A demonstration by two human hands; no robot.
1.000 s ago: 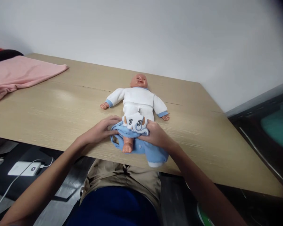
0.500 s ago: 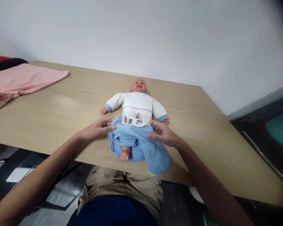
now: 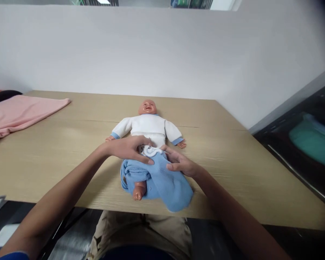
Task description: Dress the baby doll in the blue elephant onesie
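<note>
The wooden table [image 3: 233,173] fills the middle of the frame, and a pink cloth [image 3: 18,113] lies on it at the upper left. At the centre a doll [image 3: 148,126] lies on its back in a white top. The blue trousers [image 3: 162,180] cover its legs, just below centre, and one bare foot [image 3: 138,193] sticks out. The left hand [image 3: 127,148] rests flat over the waist with its fingers stretched and holds nothing. The right hand [image 3: 178,164] touches the trousers with bent fingers; I cannot tell whether it grips.

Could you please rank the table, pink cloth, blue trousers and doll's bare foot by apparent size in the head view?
1. table
2-3. pink cloth and blue trousers: alike; the cloth lies farther and is cropped, so unranked
4. doll's bare foot
</note>
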